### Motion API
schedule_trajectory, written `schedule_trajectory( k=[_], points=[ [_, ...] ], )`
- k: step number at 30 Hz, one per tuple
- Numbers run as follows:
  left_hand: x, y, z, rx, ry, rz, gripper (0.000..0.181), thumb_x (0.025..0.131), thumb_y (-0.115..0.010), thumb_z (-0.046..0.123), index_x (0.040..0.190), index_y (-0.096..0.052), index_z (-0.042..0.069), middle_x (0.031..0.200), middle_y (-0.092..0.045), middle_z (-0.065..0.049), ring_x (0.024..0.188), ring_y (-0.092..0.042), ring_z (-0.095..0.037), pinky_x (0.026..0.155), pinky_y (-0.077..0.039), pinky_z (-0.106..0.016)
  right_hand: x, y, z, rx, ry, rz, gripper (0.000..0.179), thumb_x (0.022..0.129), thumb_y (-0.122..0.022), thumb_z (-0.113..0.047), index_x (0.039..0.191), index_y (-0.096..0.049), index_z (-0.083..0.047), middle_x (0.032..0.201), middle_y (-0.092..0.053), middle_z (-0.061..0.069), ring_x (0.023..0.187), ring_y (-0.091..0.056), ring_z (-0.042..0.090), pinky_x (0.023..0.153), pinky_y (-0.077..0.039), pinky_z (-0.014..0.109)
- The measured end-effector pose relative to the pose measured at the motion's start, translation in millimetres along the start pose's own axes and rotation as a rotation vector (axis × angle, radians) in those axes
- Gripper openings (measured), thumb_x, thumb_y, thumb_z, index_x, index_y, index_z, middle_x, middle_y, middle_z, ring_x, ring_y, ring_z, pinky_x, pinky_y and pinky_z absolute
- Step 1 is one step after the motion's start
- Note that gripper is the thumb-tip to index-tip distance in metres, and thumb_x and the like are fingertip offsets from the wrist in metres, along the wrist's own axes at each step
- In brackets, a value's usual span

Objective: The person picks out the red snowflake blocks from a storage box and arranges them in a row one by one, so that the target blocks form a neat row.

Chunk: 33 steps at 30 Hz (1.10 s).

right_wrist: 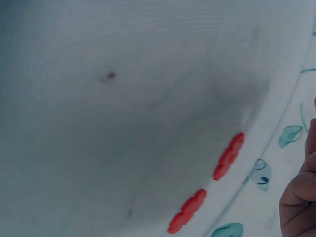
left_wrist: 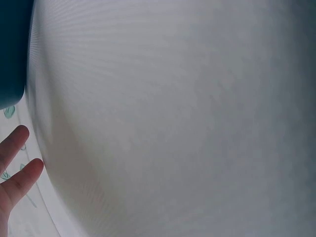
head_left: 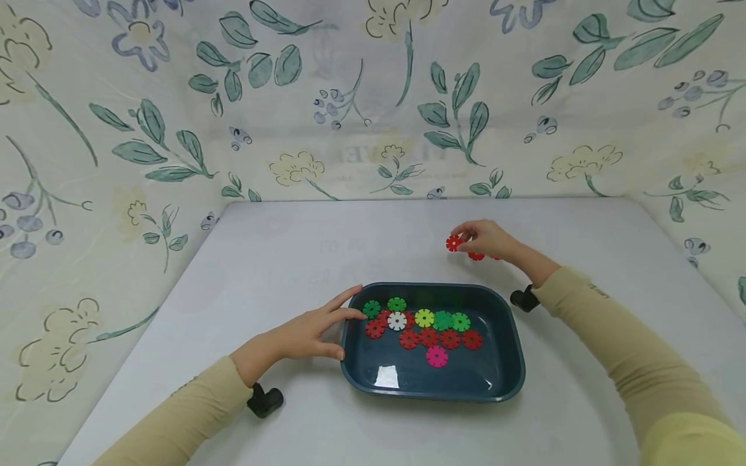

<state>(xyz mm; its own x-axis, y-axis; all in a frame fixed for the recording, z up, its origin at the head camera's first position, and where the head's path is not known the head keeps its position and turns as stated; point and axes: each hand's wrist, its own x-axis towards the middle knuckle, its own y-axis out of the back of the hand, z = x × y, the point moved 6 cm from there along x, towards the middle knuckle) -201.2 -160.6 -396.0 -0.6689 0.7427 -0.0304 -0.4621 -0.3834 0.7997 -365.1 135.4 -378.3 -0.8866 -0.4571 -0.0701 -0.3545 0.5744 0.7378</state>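
A red notched disc (head_left: 453, 243) is pinched between the thumb and fingers of the right hand (head_left: 485, 239), above the far part of the white table (head_left: 280, 259) and beyond the tray. Two more red discs, one (head_left: 476, 256) partly covered by that hand and another (head_left: 497, 257) almost wholly hidden, are seen lying on the table just below it (both are shown more plainly in the right wrist view). The left hand (head_left: 311, 330) is held with its fingers spread and extended, and nothing is gripped by it; it is placed at the left end of the dark blue tray (head_left: 489, 362), with a fingertip reaching over the rim. Inside the tray, a white disc (head_left: 397, 321), a yellow disc (head_left: 424, 318) and a pink disc (head_left: 436, 356) are grouped with several red and green ones. A floral cloth (head_left: 350, 142) is hung behind the table
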Motion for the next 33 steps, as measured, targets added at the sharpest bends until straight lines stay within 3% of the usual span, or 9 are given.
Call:
schedule_trajectory(
  k=[12,20,29,33],
  points=[
    [0.3,0.0,0.4,-0.007,0.017,-0.01,0.062,0.078,-0.066,0.047,0.132,-0.044,0.024,0.155,-0.001,0.003,0.138,-0.02,-0.03,0.096,-0.039,-0.051,10.0,-12,21,-0.078,-0.061,-0.05,0.032,0.084,-0.063,-0.01,0.114,-0.059,0.001,0.096,-0.057,0.014,0.085,-0.048,0.025,0.068,-0.046,0.026],
    [-0.4,0.5,0.9,-0.011,0.003,-0.002,0.064,0.078,-0.063,0.052,0.132,-0.044,0.024,0.155,-0.001,0.003,0.138,-0.019,-0.03,0.096,-0.038,-0.052,9.1,-15,22,-0.124,-0.106,-0.088,0.03,0.086,-0.059,-0.005,0.115,-0.057,0.004,0.105,-0.056,0.02,0.091,-0.049,0.028,0.082,-0.049,0.036],
    [0.2,0.3,0.7,-0.01,0.01,-0.006,0.063,0.078,-0.065,0.05,0.132,-0.044,0.023,0.155,-0.001,0.002,0.138,-0.02,-0.031,0.096,-0.039,-0.051,8.5,-7,22,-0.157,-0.139,-0.039,0.031,0.089,-0.048,-0.004,0.118,-0.054,0.005,0.111,-0.054,0.023,0.095,-0.048,0.031,0.085,-0.048,0.04],
    [0.1,-0.1,0.5,-0.003,0.017,-0.009,0.062,0.078,-0.067,0.046,0.131,-0.044,0.023,0.155,-0.001,0.002,0.137,-0.021,-0.031,0.095,-0.04,-0.05,9.3,-9,19,-0.182,-0.125,-0.064,0.032,0.089,-0.05,-0.005,0.119,-0.055,0.005,0.114,-0.053,0.023,0.099,-0.048,0.032,0.087,-0.047,0.041]
  ],
)
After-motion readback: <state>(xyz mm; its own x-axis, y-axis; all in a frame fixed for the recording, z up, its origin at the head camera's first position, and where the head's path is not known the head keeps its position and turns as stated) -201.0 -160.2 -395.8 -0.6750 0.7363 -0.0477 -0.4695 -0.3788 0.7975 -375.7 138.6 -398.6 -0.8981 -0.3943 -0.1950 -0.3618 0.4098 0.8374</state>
